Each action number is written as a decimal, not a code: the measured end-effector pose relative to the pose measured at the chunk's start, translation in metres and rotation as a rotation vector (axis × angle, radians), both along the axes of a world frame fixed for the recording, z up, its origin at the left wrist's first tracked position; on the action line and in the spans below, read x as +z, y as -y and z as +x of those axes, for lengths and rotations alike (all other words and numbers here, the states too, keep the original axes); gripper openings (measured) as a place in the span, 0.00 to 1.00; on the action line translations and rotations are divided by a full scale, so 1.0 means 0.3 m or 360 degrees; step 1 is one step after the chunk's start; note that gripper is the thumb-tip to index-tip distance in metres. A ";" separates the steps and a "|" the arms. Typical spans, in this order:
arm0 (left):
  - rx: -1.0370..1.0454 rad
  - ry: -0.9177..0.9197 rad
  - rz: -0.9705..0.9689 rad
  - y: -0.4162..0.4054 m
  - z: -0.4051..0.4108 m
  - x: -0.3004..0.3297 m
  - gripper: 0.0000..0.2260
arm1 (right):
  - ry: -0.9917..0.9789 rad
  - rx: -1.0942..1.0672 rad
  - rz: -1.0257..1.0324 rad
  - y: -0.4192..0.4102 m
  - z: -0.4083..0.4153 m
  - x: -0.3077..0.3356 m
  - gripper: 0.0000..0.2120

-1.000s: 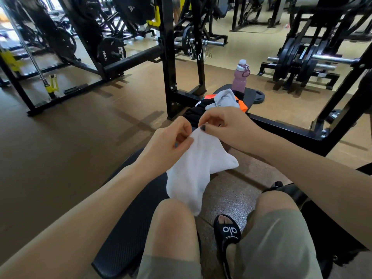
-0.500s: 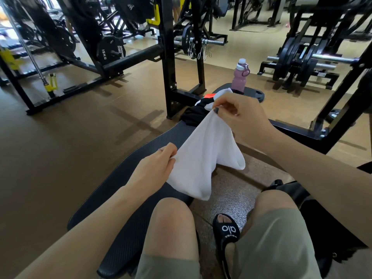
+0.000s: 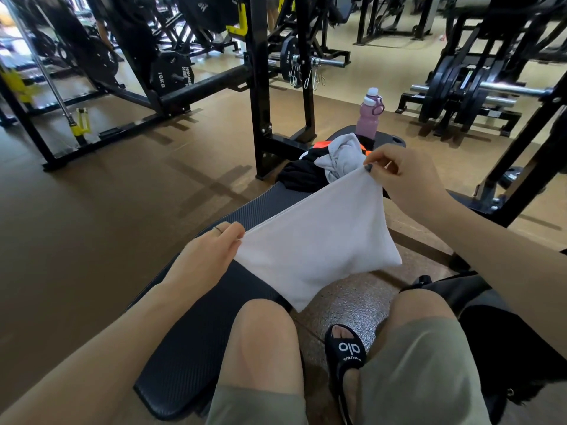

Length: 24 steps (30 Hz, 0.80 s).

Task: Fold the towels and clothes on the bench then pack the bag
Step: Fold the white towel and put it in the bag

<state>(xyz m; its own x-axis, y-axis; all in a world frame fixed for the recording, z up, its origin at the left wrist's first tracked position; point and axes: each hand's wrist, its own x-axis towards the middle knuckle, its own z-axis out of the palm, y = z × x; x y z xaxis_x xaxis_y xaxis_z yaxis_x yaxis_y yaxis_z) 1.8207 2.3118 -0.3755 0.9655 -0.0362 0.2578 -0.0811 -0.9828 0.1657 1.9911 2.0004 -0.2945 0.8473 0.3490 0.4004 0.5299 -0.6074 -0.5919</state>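
Observation:
A white towel [image 3: 316, 240] hangs stretched between my hands above the black bench [image 3: 196, 342]. My left hand [image 3: 211, 256] pinches its near left corner. My right hand [image 3: 405, 179] pinches the far right corner, higher up. The towel's lower part droops toward my knees. Farther along the bench lies a heap of clothes: a grey garment [image 3: 340, 156], a black one [image 3: 299, 176] and an orange piece [image 3: 320, 145]. A black bag [image 3: 491, 320] sits on the floor at my right, partly hidden by my right arm and leg.
A pink water bottle [image 3: 369, 115] stands at the bench's far end. A black rack upright [image 3: 260, 87] rises just left of the clothes. Weight machines and plates fill the background. My right foot in a black sandal [image 3: 346, 351] rests on the floor between bench and bag.
My hands have drawn apart: the left moved down and left, the right up and right. The towel went from bunched to spread wide between them.

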 end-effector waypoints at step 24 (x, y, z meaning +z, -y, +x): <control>-0.0019 0.0172 0.0113 -0.019 -0.198 0.302 0.04 | -0.0291 0.0176 0.0022 0.013 -0.054 -0.008 0.10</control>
<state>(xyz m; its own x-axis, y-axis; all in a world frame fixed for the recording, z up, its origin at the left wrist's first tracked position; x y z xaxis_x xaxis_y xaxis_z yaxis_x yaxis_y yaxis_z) 1.7614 2.3175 -0.2847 0.9316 -0.0694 0.3568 -0.1066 -0.9906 0.0855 1.9748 1.9965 -0.2969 0.8630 0.4394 0.2493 0.4761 -0.5424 -0.6922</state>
